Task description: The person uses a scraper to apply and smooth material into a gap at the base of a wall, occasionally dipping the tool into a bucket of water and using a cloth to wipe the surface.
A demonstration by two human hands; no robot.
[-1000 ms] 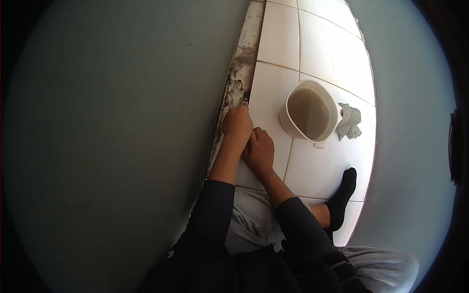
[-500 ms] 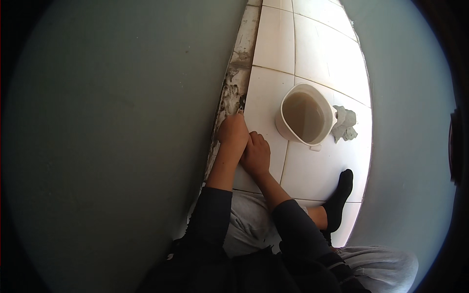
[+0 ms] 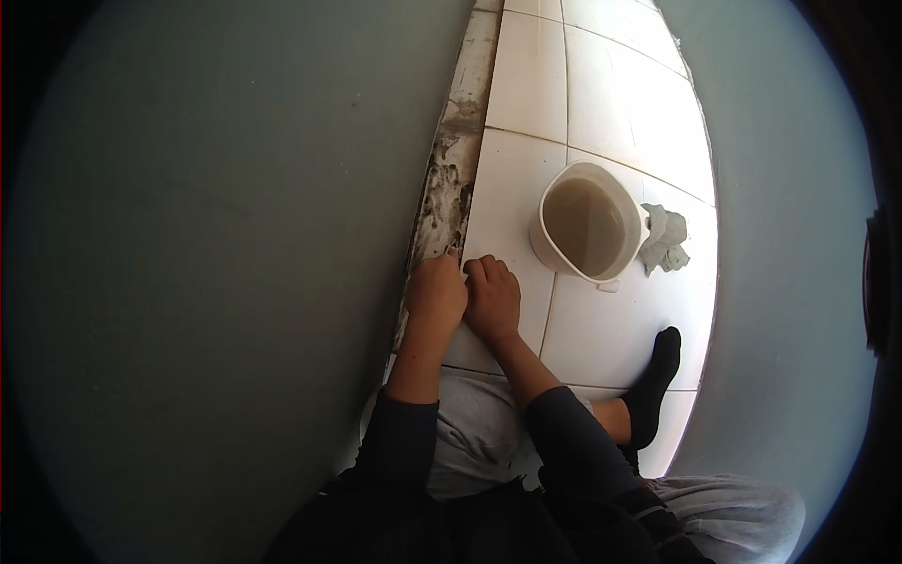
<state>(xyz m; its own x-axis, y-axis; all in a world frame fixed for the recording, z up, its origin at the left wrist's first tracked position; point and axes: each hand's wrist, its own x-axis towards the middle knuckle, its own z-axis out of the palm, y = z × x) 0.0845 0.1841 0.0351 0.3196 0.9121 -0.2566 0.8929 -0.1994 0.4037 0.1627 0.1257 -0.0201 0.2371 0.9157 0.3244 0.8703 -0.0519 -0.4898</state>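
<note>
A dull grey-green wall (image 3: 207, 282) takes up the left side; a paler blue-grey wall (image 3: 789, 282) bounds the right. Between them runs a narrow floor of white tiles (image 3: 526, 80) with dark joints, brightly lit at the far end. A person in a dark top (image 3: 451, 531) and grey trousers (image 3: 479, 423) sits at the near end.

Along the foot of the left-hand wall runs a pale strip (image 3: 438, 211), the surface being worked at; it bears black and brown staining, heaviest just beyond the hands. A white container (image 3: 537, 230) stands upright on the tiles to the right of the hands, holding murky brownish water (image 3: 583, 226). Nearer the person, a foot in a black sock (image 3: 655, 385) rests on the floor.

The left hand (image 3: 437, 289) is closed in, fingertips at the strip's edge; whether it grips anything cannot be determined. The right hand (image 3: 493, 296) sits just beside it over the tile, fingers bent and undersides hidden; its grip likewise cannot be determined. A crumpled grey cloth (image 3: 664, 237) lies beside the container, on its right.
</note>
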